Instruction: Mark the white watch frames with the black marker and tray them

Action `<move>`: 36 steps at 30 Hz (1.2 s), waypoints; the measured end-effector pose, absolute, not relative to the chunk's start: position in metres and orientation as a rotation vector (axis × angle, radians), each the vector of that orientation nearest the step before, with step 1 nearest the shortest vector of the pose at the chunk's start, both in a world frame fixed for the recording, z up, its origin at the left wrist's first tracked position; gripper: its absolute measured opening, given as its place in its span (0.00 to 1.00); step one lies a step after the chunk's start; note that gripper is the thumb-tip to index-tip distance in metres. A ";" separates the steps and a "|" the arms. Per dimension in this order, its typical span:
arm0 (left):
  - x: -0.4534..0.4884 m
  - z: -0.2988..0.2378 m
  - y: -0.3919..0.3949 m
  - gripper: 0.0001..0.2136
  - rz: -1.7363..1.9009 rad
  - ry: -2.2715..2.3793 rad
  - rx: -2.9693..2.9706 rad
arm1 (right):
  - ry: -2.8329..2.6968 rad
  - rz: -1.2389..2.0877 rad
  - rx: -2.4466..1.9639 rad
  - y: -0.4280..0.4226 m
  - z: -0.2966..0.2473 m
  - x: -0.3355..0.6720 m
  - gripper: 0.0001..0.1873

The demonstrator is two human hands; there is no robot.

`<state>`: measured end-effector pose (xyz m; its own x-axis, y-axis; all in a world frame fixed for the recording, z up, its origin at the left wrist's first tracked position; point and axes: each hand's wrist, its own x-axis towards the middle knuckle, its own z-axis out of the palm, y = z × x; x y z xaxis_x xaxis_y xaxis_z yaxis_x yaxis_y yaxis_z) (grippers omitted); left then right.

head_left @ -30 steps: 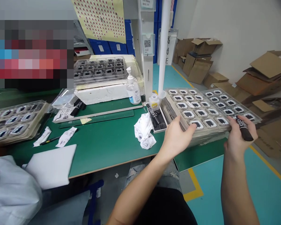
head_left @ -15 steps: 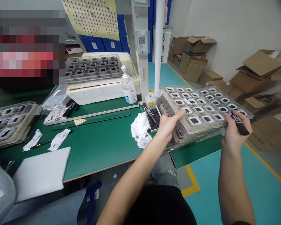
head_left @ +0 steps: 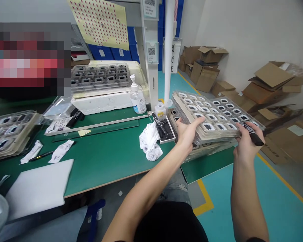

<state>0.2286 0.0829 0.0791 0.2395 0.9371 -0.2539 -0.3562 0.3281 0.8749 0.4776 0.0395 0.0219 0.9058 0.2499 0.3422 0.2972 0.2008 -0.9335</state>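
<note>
My left hand [head_left: 187, 135] grips the near left edge of a stack of clear plastic trays [head_left: 203, 109], its thumb lying over the top rim. The trays' pockets hold white-framed black parts. My right hand [head_left: 246, 144] has a thick black marker [head_left: 254, 136] in it, while its thumb and fingers press the stack's near right corner. Held by both hands, the upper trays tilt above more trays [head_left: 209, 145] that rest on the green surface. Beyond them on the right lies another tray [head_left: 238, 111] of similar parts.
Left of the trays are a crumpled white cloth [head_left: 150, 141], a small box of markers [head_left: 164, 129] and a little white bottle [head_left: 160, 111]. A pump bottle [head_left: 138, 99] stands behind. Cardboard boxes [head_left: 275, 80] pile up at right. Another person sits at far left.
The upper trays have risen and tilted off the ones below, with both hands on them. The view has shifted slightly. The marker stays in my right hand.
</note>
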 end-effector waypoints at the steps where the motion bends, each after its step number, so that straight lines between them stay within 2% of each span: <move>1: 0.230 0.084 0.083 0.54 1.035 0.916 0.738 | -0.450 -0.027 -1.370 0.040 0.024 0.477 0.29; 12: 0.241 0.107 0.060 0.56 1.095 0.813 0.595 | -0.347 0.095 -1.272 0.033 0.051 0.479 0.35; 20: 0.250 0.121 0.026 0.56 1.158 0.677 0.590 | -0.395 0.097 -1.118 0.030 0.046 0.492 0.22; 33: 0.249 0.107 -0.031 0.51 1.146 0.544 0.536 | -0.579 0.198 -1.221 -0.039 0.067 0.502 0.20; 36: 0.238 0.092 -0.049 0.56 1.127 0.486 0.493 | -0.598 0.138 -1.220 -0.057 0.067 0.498 0.20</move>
